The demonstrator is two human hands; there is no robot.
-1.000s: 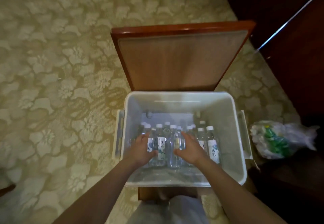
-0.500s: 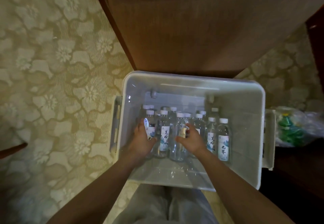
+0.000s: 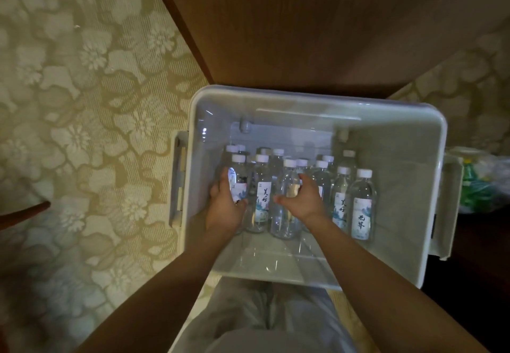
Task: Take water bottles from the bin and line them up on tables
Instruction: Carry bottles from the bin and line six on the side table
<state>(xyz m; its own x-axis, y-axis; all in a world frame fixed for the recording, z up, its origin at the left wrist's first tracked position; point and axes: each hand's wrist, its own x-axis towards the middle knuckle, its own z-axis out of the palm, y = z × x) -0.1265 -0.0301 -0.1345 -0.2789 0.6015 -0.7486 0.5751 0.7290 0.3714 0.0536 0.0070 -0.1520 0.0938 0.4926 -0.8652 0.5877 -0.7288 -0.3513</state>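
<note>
As before, the left hand grips the end bottle in the bin. The right hand curls round a clear bottle, fingertips hidden behind both.

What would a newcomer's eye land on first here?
A white bin sits in the middle, holding a cluster of upright, white-capped water bottles. Both hands are inside it: the left hand grips the leftmost bottle, and the right hand curls round a clear bottle nearby. A wooden table lies beyond, over floral carpet.
</note>
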